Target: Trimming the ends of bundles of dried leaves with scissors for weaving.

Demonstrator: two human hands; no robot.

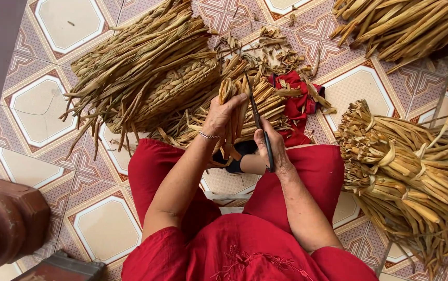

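Scissors (261,130) half hidden in right grip (269,148); left grip (224,117) clasps dried stalks (234,112).

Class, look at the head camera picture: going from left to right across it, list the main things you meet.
Brown wooden post → braided straw pile → left hand gripping dried stalks → scissors in the right hand → red cloth → tied bundle of dried leaves.

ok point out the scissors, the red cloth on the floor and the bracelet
scissors (259,125), head view, on the dark blades above the right hand
red cloth (298,104), head view, on its crumpled middle among the dried leaf scraps
bracelet (208,136), head view, on the silvery band across the left wrist
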